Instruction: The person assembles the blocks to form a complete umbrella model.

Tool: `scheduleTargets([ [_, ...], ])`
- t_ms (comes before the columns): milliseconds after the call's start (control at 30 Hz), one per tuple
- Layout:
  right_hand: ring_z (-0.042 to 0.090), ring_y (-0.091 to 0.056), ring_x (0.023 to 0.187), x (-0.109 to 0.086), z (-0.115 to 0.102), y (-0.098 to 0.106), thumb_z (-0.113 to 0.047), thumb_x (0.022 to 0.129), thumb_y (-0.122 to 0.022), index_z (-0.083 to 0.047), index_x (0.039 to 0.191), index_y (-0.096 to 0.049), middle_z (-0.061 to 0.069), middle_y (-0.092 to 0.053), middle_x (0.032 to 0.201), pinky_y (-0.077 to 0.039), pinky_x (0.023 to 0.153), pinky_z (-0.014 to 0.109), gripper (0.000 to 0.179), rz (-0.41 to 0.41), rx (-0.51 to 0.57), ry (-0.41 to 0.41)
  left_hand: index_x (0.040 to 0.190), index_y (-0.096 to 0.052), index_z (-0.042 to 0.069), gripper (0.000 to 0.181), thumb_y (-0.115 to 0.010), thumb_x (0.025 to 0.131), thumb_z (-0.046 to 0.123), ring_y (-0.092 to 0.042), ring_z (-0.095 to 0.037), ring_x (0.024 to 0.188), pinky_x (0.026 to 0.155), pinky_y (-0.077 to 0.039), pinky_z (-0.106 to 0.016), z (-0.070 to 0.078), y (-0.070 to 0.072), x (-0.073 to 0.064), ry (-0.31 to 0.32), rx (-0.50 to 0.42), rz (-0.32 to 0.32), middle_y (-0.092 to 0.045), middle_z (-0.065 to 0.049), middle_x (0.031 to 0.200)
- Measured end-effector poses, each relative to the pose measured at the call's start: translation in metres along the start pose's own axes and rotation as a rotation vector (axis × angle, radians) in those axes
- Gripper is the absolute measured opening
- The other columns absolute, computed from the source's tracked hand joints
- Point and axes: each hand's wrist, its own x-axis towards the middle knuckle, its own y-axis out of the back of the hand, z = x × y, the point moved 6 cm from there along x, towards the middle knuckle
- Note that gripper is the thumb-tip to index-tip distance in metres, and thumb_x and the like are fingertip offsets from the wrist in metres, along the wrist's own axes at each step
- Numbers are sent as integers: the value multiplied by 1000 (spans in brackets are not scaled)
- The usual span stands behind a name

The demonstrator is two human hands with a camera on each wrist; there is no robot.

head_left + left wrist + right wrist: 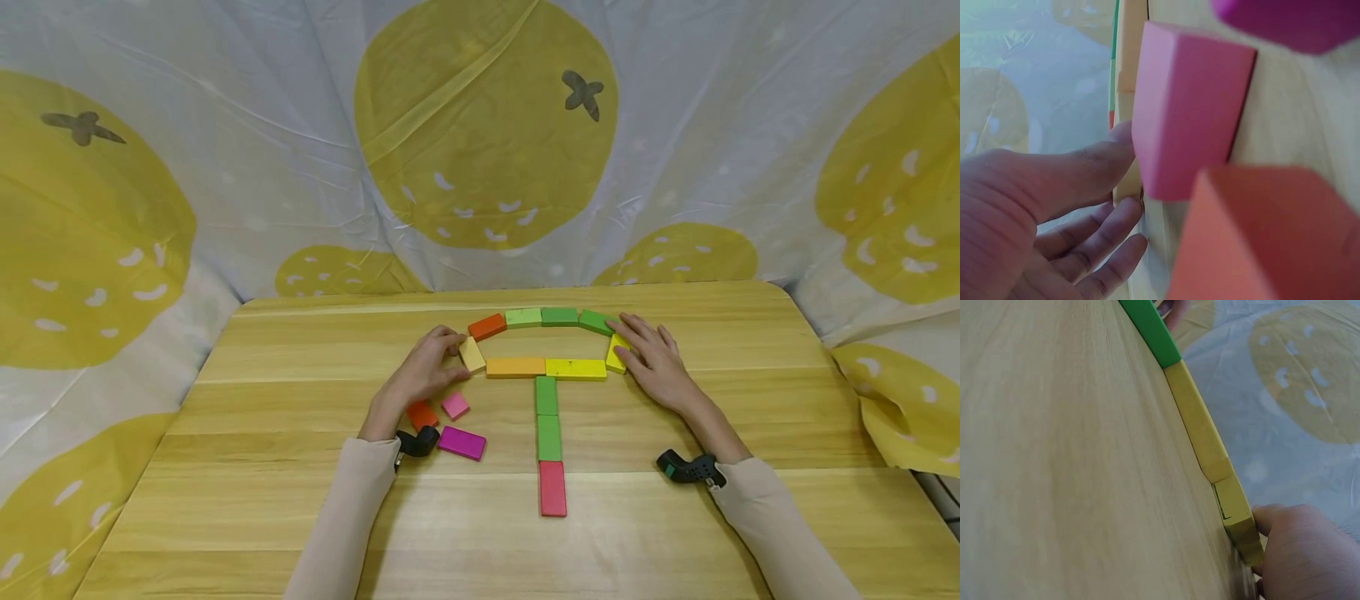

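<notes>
My left hand (429, 367) pinches a cream block (472, 356) at the arch's left end, thumb at one end and fingers at the other. Opposite, my right hand (654, 362) rests with extended fingers against the arch. Its thumb touches the short yellow block (617, 353), and a fingertip reaches the green block (596, 322) above. Between them the curve runs through an orange-red block (487, 326), a light green block (523, 317) and another green block (559, 317). An orange block (516, 367) and a long yellow block (576, 369) form the straight base.
Below the base, two green blocks (548, 417) and a red block (552, 489) make a vertical line. Near my left wrist lie a pink block (455, 406), a magenta block (462, 442) and an orange-red block (422, 414). A patterned cloth (487, 167) hangs behind the wooden table (637, 533).
</notes>
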Motion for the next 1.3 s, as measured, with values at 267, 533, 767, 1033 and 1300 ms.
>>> scheduleTargets([
  [267,50,-23,154,1,2,-1,-24,111,-48,-9,158,-43,28,-30,165,-1,122,73,50,3,-2,2,138,-59,-10,56,-80,90,8,-58,-31,106,97,-52,-43,0,-2,1,26,-7,1,-60,-21,123],
  [533,50,-23,154,1,2,-1,-24,110,-49,-10,158,-43,28,-30,165,-1,122,73,50,5,-2,2,140,-57,-10,56,-79,91,9,-56,-31,107,98,-51,-43,0,-2,1,41,-17,2,-59,-21,123],
  [767,50,-23,154,1,0,0,-24,110,-49,-9,158,-43,28,-30,165,-1,122,73,50,4,-2,3,140,-57,-10,57,-79,91,9,-55,-30,106,97,-50,-43,0,-2,1,45,-18,7,-59,-20,123],
  [1033,51,-23,153,1,0,1,-23,110,-49,-7,157,-44,29,-30,165,-2,121,74,50,7,0,12,141,-57,-10,56,-78,92,8,-56,-30,107,98,-51,-43,0,-3,2,38,-16,11,-59,-20,124],
  [1300,50,-23,154,1,0,0,-23,110,-49,-7,157,-43,29,-30,165,-1,122,73,50,2,1,8,142,-56,-11,58,-78,92,10,-56,-30,108,99,-50,-43,0,-2,1,35,-13,5,-59,-20,123],
])
